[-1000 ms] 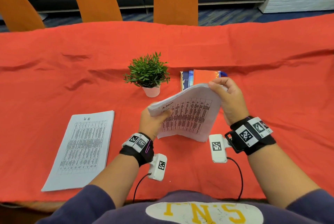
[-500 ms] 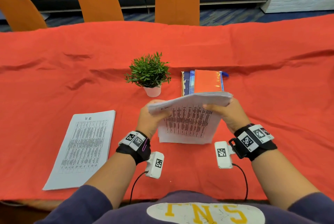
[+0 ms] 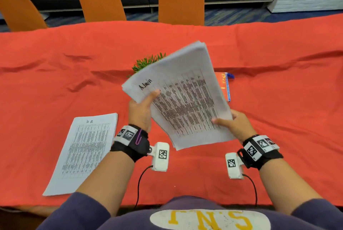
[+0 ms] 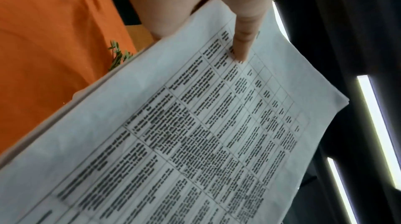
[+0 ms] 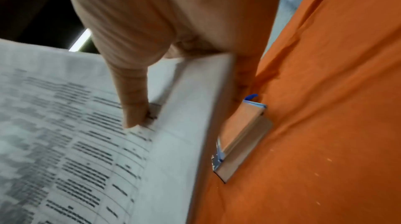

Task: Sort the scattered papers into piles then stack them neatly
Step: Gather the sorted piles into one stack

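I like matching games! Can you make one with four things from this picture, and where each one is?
Things:
1. Admin stack
2. HR pile
3. Plant
4. Chairs

Places:
a. Behind the far edge of the table
b. Flat on the red cloth, on the left
c. Held up in both hands
d. Peeking out from behind the raised papers

Pairs: 1-c, 2-b, 3-d, 4-a

The left hand grips the stack's near left corner, and the right hand grips its right edge.
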A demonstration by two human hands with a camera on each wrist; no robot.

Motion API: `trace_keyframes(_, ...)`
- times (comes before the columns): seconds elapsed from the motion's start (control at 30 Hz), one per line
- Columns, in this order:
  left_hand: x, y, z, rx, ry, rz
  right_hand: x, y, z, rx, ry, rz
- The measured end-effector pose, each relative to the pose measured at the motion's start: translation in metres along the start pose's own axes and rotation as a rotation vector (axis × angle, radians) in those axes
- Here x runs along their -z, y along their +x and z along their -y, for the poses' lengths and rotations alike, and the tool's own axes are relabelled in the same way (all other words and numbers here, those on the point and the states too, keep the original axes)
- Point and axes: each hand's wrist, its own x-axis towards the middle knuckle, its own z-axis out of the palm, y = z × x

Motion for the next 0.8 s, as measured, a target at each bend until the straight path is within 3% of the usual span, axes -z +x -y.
trace_keyframes(0.1, -0.001, 0.005, -0.007, 0.023, -0.105, -0.038, 0.009, -0.003, -0.015, -0.049, 0.117, -0.083)
trace_keyframes(0.2, -0.003, 0.004, -0.005, 0.093, -0.194, -0.051, 0.006, -0.001, -0.018, -0.066, 0.514, -0.074)
trace_keyframes(0.27, -0.004, 0.001, 0.002, 0.183, -0.254, -0.027, -0.002, -0.001, -0.014, -0.07, 0.655, -0.031)
trace_keyframes(0.4, -0.007, -0.008, 0.014, 0.342, -0.301, 0.046, -0.007, -0.001, -0.012, -0.067, 0.677, -0.007)
trace_keyframes(0.47, 0.002, -0.007, 0.019, 0.34, -0.269, -0.02, 0.001, 0.0, -0.011, -0.066, 0.641, -0.05)
trace_keyframes(0.57, 0.028, 0.003, 0.024, 0.273, -0.074, -0.081, 0.024, 0.001, -0.016, -0.056, 0.538, -0.123)
trace_keyframes(0.63, 0.043, 0.005, 0.029, 0.215, 0.174, -0.01, 0.036, -0.001, -0.021, -0.051, 0.445, -0.147)
trace_keyframes(0.73, 0.052, 0.001, 0.043, 0.233, 0.481, 0.146, 0.039, -0.002, -0.029, -0.044, 0.347, -0.13)
trace_keyframes(0.8, 0.054, -0.003, 0.05, 0.202, 0.594, 0.155, 0.035, 0.0, -0.034, -0.041, 0.312, -0.111)
